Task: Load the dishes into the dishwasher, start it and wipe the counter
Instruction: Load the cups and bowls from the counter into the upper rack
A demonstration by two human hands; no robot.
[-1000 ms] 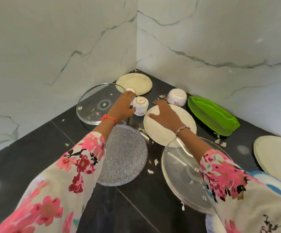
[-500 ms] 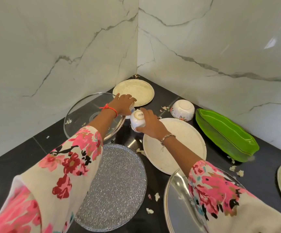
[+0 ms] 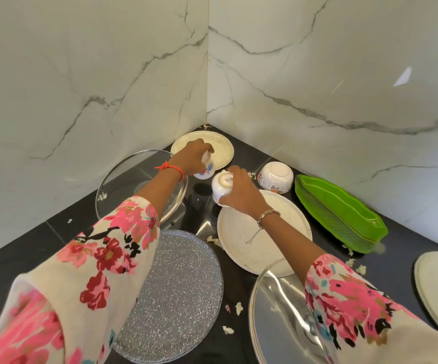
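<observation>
The left hand (image 3: 190,157) grips 1 floral bowl (image 3: 205,171); the right hand (image 3: 240,194) grips 1 white bowl (image 3: 220,189) (base up) over the black counter (image 3: 16,264).

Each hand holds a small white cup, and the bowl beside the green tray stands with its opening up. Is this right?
Not quite. In the head view the bowl beside the green tray is upside down, base up. The left hand does hold one small white cup and the right hand a second cup.
</observation>
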